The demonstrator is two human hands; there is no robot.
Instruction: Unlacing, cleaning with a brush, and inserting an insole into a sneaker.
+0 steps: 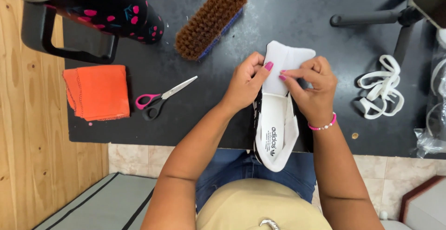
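Observation:
A white sneaker with black side markings lies heel toward me at the near edge of the black table. My left hand grips its tongue and upper from the left. From the right, my right hand, with a pink bead bracelet on the wrist, pinches the same white tongue. Both thumbs meet at the middle of the tongue. The toe of the shoe is hidden behind my hands.
A brown bristle brush lies at the back, pink-handled scissors and a folded orange cloth to the left. White laces sit at the right near a black stand. A dark, pink-spotted bottle stands at the back left.

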